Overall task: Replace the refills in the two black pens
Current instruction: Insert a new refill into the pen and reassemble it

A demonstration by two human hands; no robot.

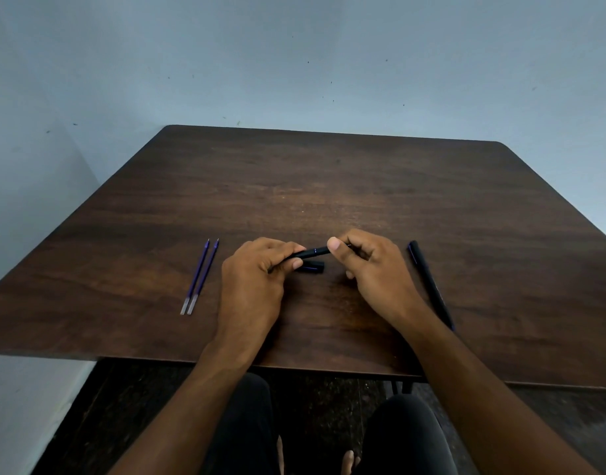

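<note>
Above the near middle of the dark wooden desk (pixel 329 186), both hands met on one black pen (pixel 311 252). It lay roughly level, running from left to right between them. The left hand (pixel 257 272) had its fingers curled round the pen's left end, and the right hand (pixel 366 262) pinched the right end between thumb and curled fingers. A thin bright ring showed on the stretch of barrel visible between the two hands. Just below that stretch, a short black cap (pixel 312 267) lay on the desk, partly hidden behind the left thumb. Well to the left, two blue refills (pixel 199 277) lay side by side, almost touching, their tips pointing away from the person. To the right of the right hand, the second black pen (pixel 430 282) lay on the desk at a slant, its near end hidden behind the right forearm.
</note>
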